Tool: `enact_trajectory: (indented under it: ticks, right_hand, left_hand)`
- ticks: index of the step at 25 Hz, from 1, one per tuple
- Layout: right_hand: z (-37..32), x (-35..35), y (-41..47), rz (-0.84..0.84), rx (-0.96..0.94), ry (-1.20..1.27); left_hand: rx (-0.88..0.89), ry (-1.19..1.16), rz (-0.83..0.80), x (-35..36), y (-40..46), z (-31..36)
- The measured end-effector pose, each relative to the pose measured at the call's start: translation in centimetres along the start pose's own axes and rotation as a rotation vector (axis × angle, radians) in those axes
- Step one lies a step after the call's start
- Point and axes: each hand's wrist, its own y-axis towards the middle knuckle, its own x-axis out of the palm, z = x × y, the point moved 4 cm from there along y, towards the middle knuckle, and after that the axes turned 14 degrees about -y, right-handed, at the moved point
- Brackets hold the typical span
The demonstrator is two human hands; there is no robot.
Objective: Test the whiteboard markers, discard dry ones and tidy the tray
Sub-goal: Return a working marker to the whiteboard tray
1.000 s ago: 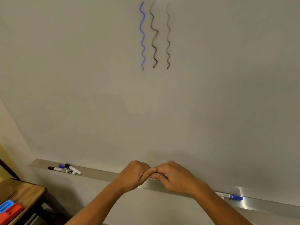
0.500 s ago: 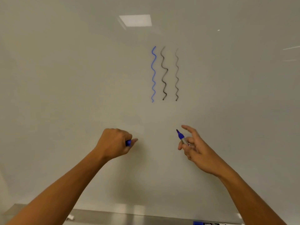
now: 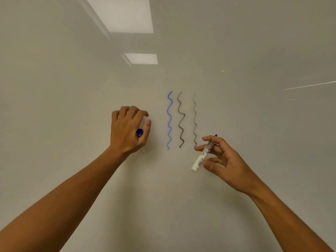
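My right hand (image 3: 221, 159) pinches an uncapped white marker (image 3: 201, 159) with a blue tip, its tip pointing up close to the whiteboard (image 3: 254, 124), just right of the faint black squiggle (image 3: 195, 120). My left hand (image 3: 128, 130) is raised to the left of the blue squiggle (image 3: 169, 120) and holds the blue cap (image 3: 139, 132) in the crook of thumb and forefinger, fingers bent toward the board. A darker black squiggle (image 3: 181, 120) runs between the other two. The marker tray is out of view.
Reflections of ceiling light panels (image 3: 125, 15) show on the upper board. Bare board surface lies right of the squiggles and below both hands.
Both hands pulled the cap off the marker down by the tray, then rose up the board. The view tilted upward, so tray and other markers left the frame.
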Motion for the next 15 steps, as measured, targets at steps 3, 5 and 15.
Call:
enact_trajectory:
  ticks: [3, 5, 15]
  right_hand:
    - [-0.1, -0.7, 1.3, 0.063, -0.024, -0.123]
    - [-0.4, -1.5, 2.0, 0.204, -0.096, -0.070]
    - [0.0, -4.4, 7.9, 0.668, -0.117, 0.089]
  left_hand:
    - [-0.025, 0.056, -0.058, 2.1, 1.5, -1.3]
    - [-0.030, 0.093, -0.116, 3.3, 1.7, -1.6]
    - [-0.029, 0.221, -0.119, 4.2, 1.5, -2.0]
